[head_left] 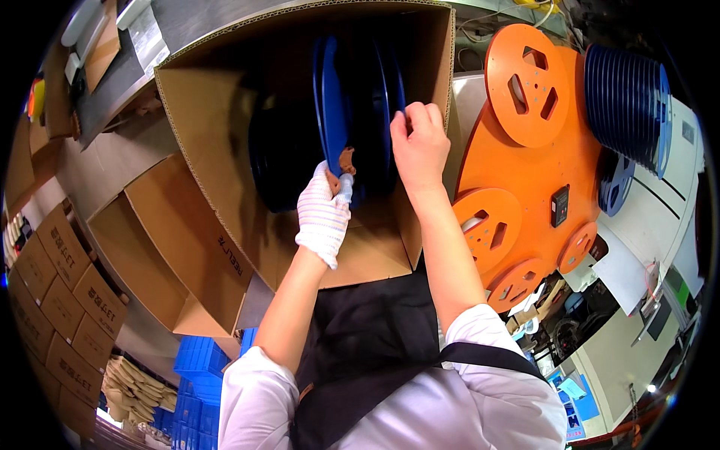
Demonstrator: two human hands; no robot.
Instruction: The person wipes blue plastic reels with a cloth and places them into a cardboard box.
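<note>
the gloved left hand is closed on the near rim of an upright blue reel, which runs straight away from it into the cardboard box. the bare right hand pinches the next reel's rim, just beside.

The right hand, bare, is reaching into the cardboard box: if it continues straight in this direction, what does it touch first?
Probably the blue reel: the right hand already has its fingertips at that reel's rim. Behind it lies the box wall, though depth is unclear.
</note>
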